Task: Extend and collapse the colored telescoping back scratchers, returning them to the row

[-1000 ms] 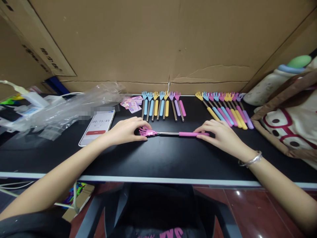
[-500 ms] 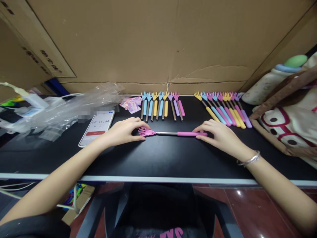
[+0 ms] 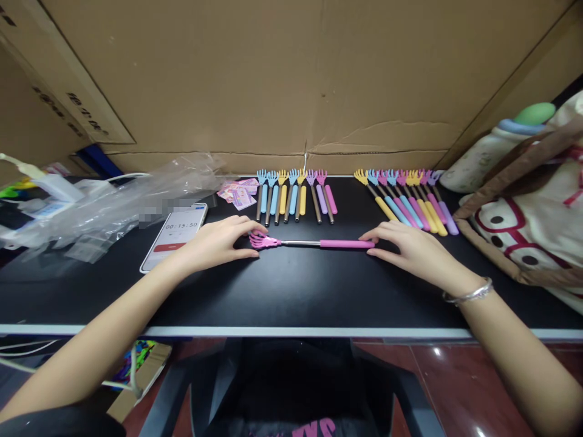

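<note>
A pink back scratcher with a metal rod lies sideways on the black desk, its claw to the left and its handle to the right. My left hand has thumb and fingers around the claw. At the other end, my right hand pinches the tip of the pink handle. Behind it, a row of shortened back scratchers in blue, yellow, purple and pink lies with the claws toward the back. More back scratchers lie slanted side by side at the right.
A phone showing a timer lies beside my left forearm, near a clear plastic bag and small printed cards. On the right are a bottle and a fabric bag. Cardboard stands along the back.
My right hand has slid a little along the handle toward its outer end. My left hand stays at the claw. The whole view has shifted slightly.
</note>
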Tool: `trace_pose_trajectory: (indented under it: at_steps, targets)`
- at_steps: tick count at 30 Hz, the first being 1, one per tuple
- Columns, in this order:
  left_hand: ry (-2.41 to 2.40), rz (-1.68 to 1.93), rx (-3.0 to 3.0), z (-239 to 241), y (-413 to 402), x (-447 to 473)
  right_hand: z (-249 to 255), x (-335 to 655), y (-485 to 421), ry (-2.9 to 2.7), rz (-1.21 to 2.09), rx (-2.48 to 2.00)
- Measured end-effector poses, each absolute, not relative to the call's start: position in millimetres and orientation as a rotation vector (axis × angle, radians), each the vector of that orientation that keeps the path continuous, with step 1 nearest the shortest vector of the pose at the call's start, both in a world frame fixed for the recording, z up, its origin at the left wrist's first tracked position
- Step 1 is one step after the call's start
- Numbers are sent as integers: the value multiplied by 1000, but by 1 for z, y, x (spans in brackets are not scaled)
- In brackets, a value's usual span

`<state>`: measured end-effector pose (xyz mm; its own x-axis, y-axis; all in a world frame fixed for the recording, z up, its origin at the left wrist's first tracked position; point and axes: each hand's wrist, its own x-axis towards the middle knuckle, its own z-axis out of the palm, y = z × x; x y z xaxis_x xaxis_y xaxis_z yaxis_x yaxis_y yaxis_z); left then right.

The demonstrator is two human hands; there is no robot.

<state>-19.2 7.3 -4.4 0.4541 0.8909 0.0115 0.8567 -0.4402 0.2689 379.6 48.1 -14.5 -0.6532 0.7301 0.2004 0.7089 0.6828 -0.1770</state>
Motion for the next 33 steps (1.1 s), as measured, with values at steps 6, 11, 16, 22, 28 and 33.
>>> trace_pose_trajectory:
  at_steps: [6, 11, 16, 22, 28, 33]
  targets:
    - [1556, 233, 2473, -5, 8, -22, -13, 384, 47, -2653, 157, -1171]
    - [1591, 231, 2444, -4, 6, -20, -13, 384, 45, -2655, 149, -1182]
    - [1622, 270, 2462, -6, 7, -18, -14, 384, 45, -2648, 99, -1174]
    - [1627, 297, 2455, -8, 7, -17, -8, 372, 43, -2640, -25, -1148]
    - [1626, 305, 2469, -10, 8, -18, 8, 327, 43, -2751, -163, -1032]
    - [1621, 276, 2475, -13, 10, -19, 13, 298, 50, -2918, -110, -982]
